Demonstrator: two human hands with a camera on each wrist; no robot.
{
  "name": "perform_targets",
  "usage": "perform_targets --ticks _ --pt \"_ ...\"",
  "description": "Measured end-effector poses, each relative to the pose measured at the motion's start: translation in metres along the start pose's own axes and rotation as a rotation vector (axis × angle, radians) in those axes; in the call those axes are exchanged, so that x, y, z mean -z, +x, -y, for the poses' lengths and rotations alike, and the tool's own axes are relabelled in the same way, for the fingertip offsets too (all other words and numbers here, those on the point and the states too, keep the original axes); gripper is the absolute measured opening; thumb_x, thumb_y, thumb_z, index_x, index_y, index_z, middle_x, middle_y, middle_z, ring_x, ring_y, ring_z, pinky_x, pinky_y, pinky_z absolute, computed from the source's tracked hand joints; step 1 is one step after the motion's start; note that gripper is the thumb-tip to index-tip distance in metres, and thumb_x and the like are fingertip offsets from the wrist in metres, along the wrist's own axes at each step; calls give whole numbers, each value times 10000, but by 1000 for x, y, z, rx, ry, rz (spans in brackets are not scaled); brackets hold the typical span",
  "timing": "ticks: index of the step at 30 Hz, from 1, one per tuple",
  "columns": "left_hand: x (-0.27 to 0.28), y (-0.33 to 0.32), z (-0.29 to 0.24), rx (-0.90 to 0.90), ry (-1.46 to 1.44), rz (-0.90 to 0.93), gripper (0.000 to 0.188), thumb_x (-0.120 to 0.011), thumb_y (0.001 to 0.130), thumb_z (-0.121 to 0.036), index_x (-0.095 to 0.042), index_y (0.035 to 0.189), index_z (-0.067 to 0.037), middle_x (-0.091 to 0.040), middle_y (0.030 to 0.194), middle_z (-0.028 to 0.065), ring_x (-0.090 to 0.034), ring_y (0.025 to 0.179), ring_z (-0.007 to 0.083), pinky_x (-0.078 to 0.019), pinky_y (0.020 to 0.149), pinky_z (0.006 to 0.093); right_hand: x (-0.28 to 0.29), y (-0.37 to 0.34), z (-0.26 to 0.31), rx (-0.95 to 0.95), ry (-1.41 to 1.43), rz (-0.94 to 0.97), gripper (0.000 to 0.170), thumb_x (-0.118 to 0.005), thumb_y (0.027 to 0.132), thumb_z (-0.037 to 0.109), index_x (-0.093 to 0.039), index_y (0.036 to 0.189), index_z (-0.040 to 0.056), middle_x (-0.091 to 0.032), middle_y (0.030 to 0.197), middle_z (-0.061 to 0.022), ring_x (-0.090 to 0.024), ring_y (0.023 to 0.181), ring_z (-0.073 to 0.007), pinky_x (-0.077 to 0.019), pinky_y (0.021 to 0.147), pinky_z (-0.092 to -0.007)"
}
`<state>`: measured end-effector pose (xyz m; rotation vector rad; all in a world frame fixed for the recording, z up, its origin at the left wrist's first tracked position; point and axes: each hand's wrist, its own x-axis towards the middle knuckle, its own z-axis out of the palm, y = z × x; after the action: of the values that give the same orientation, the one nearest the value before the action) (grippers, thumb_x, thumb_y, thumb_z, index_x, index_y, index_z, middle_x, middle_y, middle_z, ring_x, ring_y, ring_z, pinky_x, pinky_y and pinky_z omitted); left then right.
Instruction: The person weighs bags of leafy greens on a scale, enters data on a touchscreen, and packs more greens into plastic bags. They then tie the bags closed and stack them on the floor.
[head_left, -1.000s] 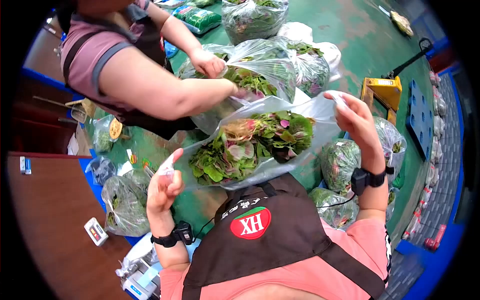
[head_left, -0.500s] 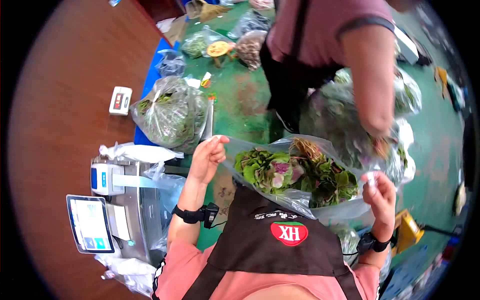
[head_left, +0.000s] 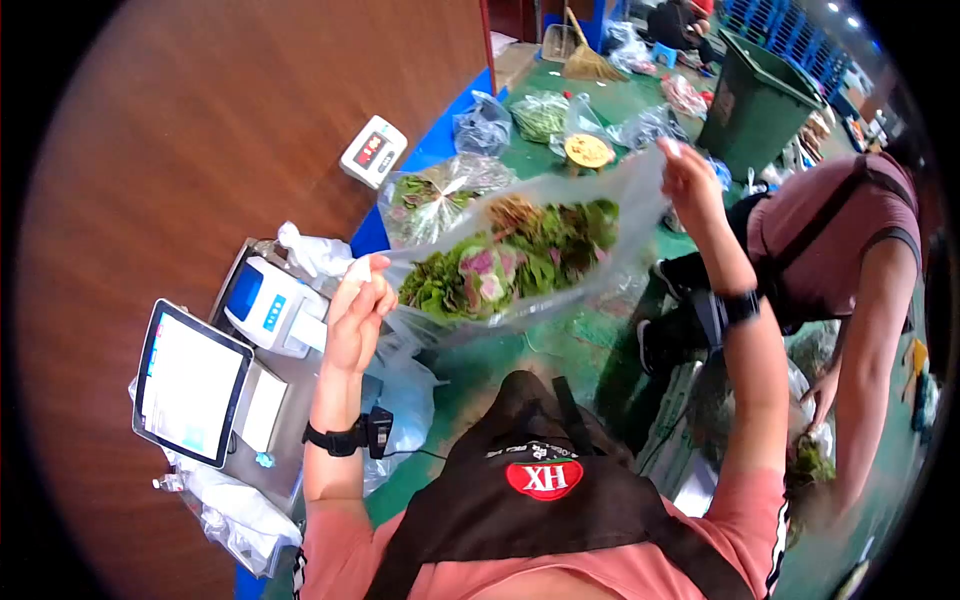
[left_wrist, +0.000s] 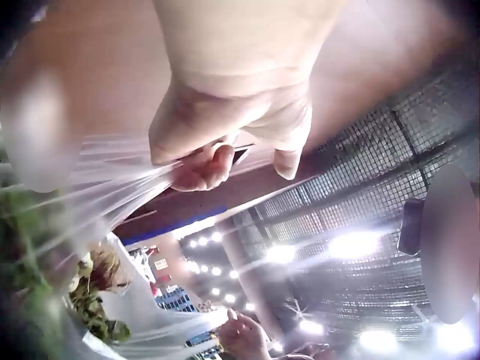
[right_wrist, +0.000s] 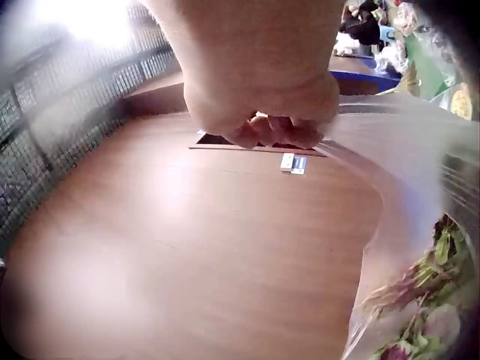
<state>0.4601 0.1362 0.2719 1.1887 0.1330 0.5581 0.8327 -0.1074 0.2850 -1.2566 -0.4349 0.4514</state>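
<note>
A clear plastic bag [head_left: 638, 235] is spread between my two hands, its mouth wide. Leafy greens [head_left: 490, 275] with purple leaves and pale roots lie inside it. My left hand [head_left: 360, 315] grips one end of the bag's rim, and in the left wrist view the plastic stretches taut from its curled fingers. Higher up and to the right, my right hand [head_left: 695, 195] pinches the opposite end. The right wrist view shows that hand's bent fingers [right_wrist: 277, 133] at the gathered film, with greens [right_wrist: 427, 300] hanging below.
At left, a tablet screen [head_left: 195, 385] and a white printer [head_left: 272, 305] stand by a metal scale. A small display [head_left: 373, 152] lies on the brown surface. A filled bag [head_left: 440, 200] sits beyond mine. Another person [head_left: 830, 240] bends at right, near a green bin [head_left: 755, 105].
The view has swung left, bringing the tablet and printer closer and the other person to the right. Both hands keep hold of the bag, the right hand now raised higher than the left.
</note>
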Motion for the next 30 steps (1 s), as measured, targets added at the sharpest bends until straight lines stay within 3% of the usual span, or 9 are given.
perform_targets --ticks 7,9,11,13,16,17,21,26,30 --pt "32 57 13 -112 -8 -75 565 -573 844 -201 -311 1268 64 -490 856 28 -477 869 132 -341 901 326 -101 225 -15 192 -72 253 242 -579 818 151 -584 1022 21 -561 797 1 -478 677 -69 -385 613 -190" --pt "40 86 35 -50 96 -82 542 -527 878 -254 -318 1286 35 -487 853 23 -476 888 148 -324 913 334 -98 296 -63 268 -410 303 294 -587 809 189 -579 1054 25 -592 857 -24 -514 754 -92 -413 671 -220" --pt "62 116 73 85 90 -175 497 -508 890 -193 -320 1296 22 -523 894 39 -493 903 138 -337 899 298 -86 351 -137 209 -1153 108 516 -622 737 386 -534 1148 87 -584 1083 -153 -552 993 -280 -405 885 -373" --pt "98 140 121 252 -30 -302 405 -486 895 -162 -385 1248 9 -517 789 24 -506 801 134 -381 855 285 -126 281 -154 171 -1490 -70 569 -613 700 333 -469 1197 96 -510 1165 -199 -478 1078 -377 -378 903 -478" --pt "118 175 145 416 -365 -440 309 -523 882 -201 -487 1148 -48 -446 598 -4 -481 570 130 -458 726 336 -137 258 -240 732 -980 295 577 -613 618 16 -486 1179 59 -521 1128 -212 -481 1067 -367 -407 892 -420" --pt "119 190 141 391 -376 -403 299 -520 884 -204 -493 1144 -60 -439 590 -12 -475 559 127 -458 718 331 -153 230 -234 454 -1012 471 588 -616 628 25 -461 1195 46 -491 1181 -181 -436 1130 -341 -364 962 -393" --pt "130 232 131 276 -393 -408 282 -514 886 -231 -517 1141 -109 -465 594 -25 -471 541 108 -470 657 323 -189 183 -261 570 -1097 864 783 -664 596 41 -343 1306 113 -441 1257 -119 -340 1228 -307 -273 1014 -452" --pt "126 252 115 365 -281 -495 339 -469 902 -277 -481 1205 -126 -580 842 58 -560 664 152 -501 679 321 -200 198 -290 687 -1276 854 565 -607 709 152 -442 1249 141 -514 1172 -56 -394 1168 -280 -216 1028 -479" --pt "123 257 120 389 -366 -535 290 -505 890 -239 -500 1142 -96 -578 855 71 -582 761 185 -510 702 357 -184 214 -309 702 -1490 788 172 -627 667 172 -633 834 127 -549 859 -29 -472 968 -234 -255 970 -490"
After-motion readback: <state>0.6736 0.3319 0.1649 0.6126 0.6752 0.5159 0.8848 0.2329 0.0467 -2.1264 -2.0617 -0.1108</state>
